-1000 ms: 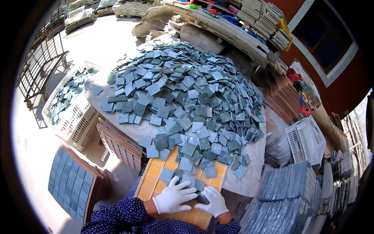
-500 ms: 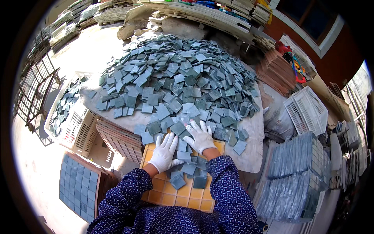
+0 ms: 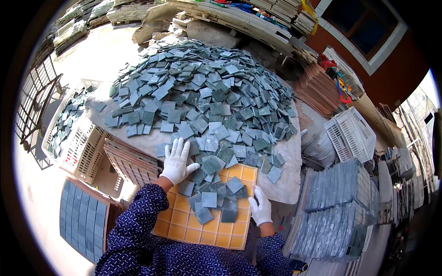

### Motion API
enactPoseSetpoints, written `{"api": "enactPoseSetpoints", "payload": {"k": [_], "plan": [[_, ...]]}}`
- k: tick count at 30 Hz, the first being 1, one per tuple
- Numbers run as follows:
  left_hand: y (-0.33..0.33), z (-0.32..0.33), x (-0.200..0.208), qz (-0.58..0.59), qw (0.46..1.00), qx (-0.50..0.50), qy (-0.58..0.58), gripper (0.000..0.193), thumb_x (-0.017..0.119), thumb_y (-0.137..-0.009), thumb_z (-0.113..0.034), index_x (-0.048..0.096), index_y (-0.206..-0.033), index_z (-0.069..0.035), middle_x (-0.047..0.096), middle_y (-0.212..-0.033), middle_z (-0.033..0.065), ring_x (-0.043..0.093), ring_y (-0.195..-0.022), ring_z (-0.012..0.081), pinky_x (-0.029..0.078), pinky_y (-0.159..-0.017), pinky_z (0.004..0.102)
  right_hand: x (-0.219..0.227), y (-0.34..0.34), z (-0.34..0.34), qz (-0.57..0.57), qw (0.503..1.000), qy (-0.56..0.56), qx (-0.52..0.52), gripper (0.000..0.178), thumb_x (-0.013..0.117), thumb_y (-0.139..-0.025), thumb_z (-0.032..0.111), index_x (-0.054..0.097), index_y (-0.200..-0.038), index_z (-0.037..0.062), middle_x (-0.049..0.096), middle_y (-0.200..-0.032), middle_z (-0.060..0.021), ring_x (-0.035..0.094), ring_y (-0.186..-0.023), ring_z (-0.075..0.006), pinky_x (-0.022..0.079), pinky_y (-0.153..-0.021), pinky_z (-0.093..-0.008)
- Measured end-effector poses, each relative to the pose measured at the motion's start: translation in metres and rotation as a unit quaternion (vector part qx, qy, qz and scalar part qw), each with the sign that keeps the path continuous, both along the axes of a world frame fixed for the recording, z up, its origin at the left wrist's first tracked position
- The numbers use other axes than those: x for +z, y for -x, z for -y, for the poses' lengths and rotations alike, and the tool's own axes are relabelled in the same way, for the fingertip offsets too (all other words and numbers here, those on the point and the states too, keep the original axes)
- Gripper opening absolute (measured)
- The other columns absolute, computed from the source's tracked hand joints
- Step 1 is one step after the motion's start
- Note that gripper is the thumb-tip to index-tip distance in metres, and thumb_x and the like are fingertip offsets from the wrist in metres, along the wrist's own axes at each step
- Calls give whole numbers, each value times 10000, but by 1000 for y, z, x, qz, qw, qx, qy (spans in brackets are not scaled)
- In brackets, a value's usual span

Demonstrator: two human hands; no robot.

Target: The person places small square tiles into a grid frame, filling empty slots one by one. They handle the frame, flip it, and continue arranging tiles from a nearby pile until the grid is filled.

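My left hand (image 3: 177, 163), in a white glove, lies with its fingers spread on the loose tiles at the near edge of a big pile of grey-green square stone tiles (image 3: 202, 99). Below it is an orange grid tray (image 3: 184, 225) with square cells. Several loose tiles (image 3: 209, 199) lie jumbled over the tray's middle and upper part, some overlapping. My right hand (image 3: 261, 208), also gloved, is at the tray's right edge. Its thumb and fingers are bent about that edge; the rest of the grip is partly hidden.
Left stand a white crate of tiles (image 3: 83, 138), a stack of brown grid trays (image 3: 131, 161) and a tile-filled panel (image 3: 83, 218). On the right are stacked tile sheets (image 3: 329, 209), white plastic crates (image 3: 352, 133) and brown boards (image 3: 317, 89). A pale sheet (image 3: 287, 175) lies under the pile.
My right hand has left the tiles and come down to the tray's right edge. The left hand has moved up and left onto the pile's edge. More tiles lie at the tray's top. The view has shifted slightly.
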State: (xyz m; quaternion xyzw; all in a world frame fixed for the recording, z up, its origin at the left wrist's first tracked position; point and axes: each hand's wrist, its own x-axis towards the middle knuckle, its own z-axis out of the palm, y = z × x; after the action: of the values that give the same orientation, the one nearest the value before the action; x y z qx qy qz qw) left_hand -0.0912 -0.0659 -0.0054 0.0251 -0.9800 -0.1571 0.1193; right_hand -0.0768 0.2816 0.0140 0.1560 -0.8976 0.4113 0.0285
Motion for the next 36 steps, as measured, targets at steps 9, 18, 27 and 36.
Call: {"api": "enactPoseSetpoints", "payload": {"k": [9,18,27,36], "plan": [[-8,-35,26,-60,991,-57,-107,720,635,-831,-439,384,-1402,-78,344,-1449,223,309,-1347,392,256,-1081,525,16,36,47,-68,977,-180,95,487,700,-799,338,574,-1179,61,619,-1137,-144,577,-1057,-329,463,-890,-412],[-136,-35,25,-69,974,-31,-214,475,704,-779,-167,566,-1210,-22,498,-1326,208,440,-1260,395,367,-1053,442,-12,88,15,249,947,193,-69,354,513,-960,341,611,-1072,19,646,-794,-95,639,-608,-188,480,-527,-316],[-138,-74,34,-65,970,-128,-194,508,705,-760,-217,561,-1221,-59,513,-1307,160,442,-1255,362,349,-1055,473,20,73,7,101,976,-190,-20,334,571,-883,350,612,-1040,58,680,-876,-141,664,-749,-279,506,-676,-413],[-116,-83,25,-9,984,-178,16,491,620,-831,-333,545,-1302,-218,428,-1418,109,369,-1308,345,200,-1095,570,30,135,36,-29,956,-291,41,603,740,-760,273,503,-1282,88,506,-1327,-146,505,-1191,-333,437,-977,-407]]}}
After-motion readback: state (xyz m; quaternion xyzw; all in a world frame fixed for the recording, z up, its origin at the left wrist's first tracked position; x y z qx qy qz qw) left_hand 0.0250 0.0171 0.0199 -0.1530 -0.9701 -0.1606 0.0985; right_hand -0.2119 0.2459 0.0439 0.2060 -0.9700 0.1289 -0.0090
